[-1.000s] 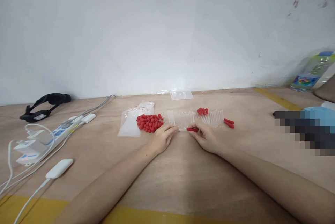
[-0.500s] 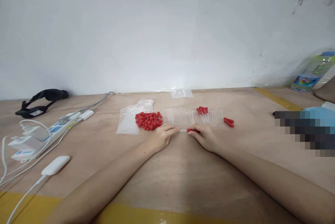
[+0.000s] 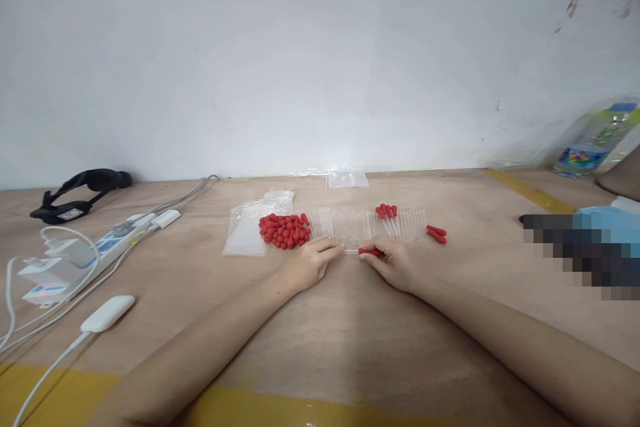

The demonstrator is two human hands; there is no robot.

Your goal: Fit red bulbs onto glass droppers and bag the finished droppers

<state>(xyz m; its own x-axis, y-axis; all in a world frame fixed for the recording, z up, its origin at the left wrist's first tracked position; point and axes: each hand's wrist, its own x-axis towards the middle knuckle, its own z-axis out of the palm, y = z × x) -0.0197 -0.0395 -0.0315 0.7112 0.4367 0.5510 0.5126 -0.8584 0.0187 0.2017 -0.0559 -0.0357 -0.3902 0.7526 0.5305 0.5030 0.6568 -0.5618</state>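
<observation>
My left hand [image 3: 315, 262] is closed on a thin clear dropper tube [image 3: 351, 252], whose bare part spans the gap between my hands. My right hand [image 3: 395, 263] pinches a red rubber bulb [image 3: 367, 252], with its open end against the tube; how far the tube goes in cannot be made out. Just beyond my hands lies a row of clear tubes [image 3: 345, 222]. Several tubes at its right part carry red bulbs [image 3: 387, 211]. A heap of loose red bulbs [image 3: 284, 230] is left of the row, and two more bulbs [image 3: 437, 234] lie to its right.
Clear plastic bags [image 3: 245, 234] lie under and beside the heap, and another bag [image 3: 347, 179] is by the wall. At left are a power strip [image 3: 107, 247] with cables, a white device [image 3: 107, 314] and a black strap [image 3: 80, 197]. A bottle [image 3: 593, 140] stands far right.
Both hands, with the tube and bulb between them, have shifted very slightly right in view. The hold of each hand looks the same.
</observation>
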